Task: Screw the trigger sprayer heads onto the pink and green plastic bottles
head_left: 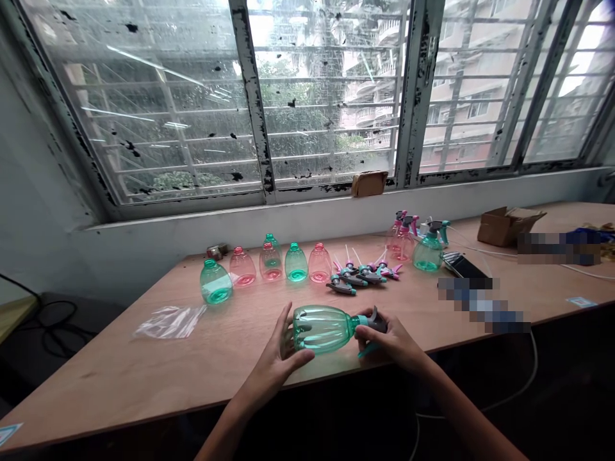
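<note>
A green transparent spray bottle lies sideways in the air above the table's front edge, its grey and teal spray head pointing right. My left hand cups the bottle's base, thumb below and fingers behind it. The fingers of my right hand are closed around the spray head at the neck. Behind them stand several headless bottles, among them a green bottle and a pink bottle. Loose spray heads with thin tubes lie in a pile to their right.
Fitted spray bottles stand at the back right, beside a dark phone. An opened cardboard box sits farther right, near a white cable. A clear plastic bag lies on the wooden table at left. Windows line the wall behind.
</note>
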Available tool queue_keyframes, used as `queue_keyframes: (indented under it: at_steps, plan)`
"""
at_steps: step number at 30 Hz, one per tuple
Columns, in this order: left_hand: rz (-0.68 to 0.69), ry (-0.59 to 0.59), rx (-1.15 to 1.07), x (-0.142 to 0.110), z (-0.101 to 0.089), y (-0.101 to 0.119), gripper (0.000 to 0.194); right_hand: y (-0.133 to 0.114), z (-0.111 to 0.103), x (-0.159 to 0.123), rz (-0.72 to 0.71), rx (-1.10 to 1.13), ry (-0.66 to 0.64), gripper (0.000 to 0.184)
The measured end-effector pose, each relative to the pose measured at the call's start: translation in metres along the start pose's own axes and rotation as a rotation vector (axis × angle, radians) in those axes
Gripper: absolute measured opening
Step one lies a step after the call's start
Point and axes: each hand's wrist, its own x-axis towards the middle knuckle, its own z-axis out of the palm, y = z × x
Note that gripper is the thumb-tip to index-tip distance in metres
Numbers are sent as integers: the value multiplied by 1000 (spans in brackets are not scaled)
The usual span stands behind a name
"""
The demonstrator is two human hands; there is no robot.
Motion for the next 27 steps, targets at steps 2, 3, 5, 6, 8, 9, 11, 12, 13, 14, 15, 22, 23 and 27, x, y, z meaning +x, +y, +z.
queue_keyframes:
  at_steps: [2, 3, 5, 6, 8, 9, 11, 12, 13, 14, 15, 22, 23, 27]
  plan:
    - [-16, 13, 33, 1, -1, 2, 86, -3, 1, -1, 7, -18, -11, 34]
    - [-22, 5, 44, 1, -1, 3, 83, -4, 1, -1, 9, -21, -12, 34]
    - [-8, -25, 31, 0, 1, 5, 86, -6, 1, -1, 6, -16, -4, 34]
    - [6, -37, 13, 0, 2, 5, 90, -6, 1, -1, 2, -11, -1, 33]
    - [28, -53, -16, -1, 3, 4, 99, -6, 0, -1, -8, -4, 4, 33]
    - [31, -56, -22, -1, 2, 3, 102, -5, 0, -1, -12, -1, 5, 33]
    - [19, -45, -20, 0, 1, 1, 101, -5, 0, -1, -16, 4, 6, 33]
    - [11, -37, -11, 0, 0, 0, 96, -4, -1, 0, -16, 7, 5, 33]
    - [4, -29, 4, 1, -1, 0, 90, -4, -1, 0, -14, 9, 3, 34]
    - [-4, -31, 21, 1, -2, 0, 83, -4, -1, 0, -12, 9, 1, 34]
    - [-10, -36, 32, 0, -2, 1, 80, -4, -1, 0, -10, 9, 2, 34]
    - [12, -77, -2, -7, 3, 7, 99, -5, 1, 0, -5, 15, 26, 36]
    - [0, -65, 4, -7, 3, 7, 99, -5, 1, 0, -1, 12, 27, 37]
    - [-31, 0, 65, -4, 1, 8, 84, -6, 2, 0, 20, -24, 11, 40]
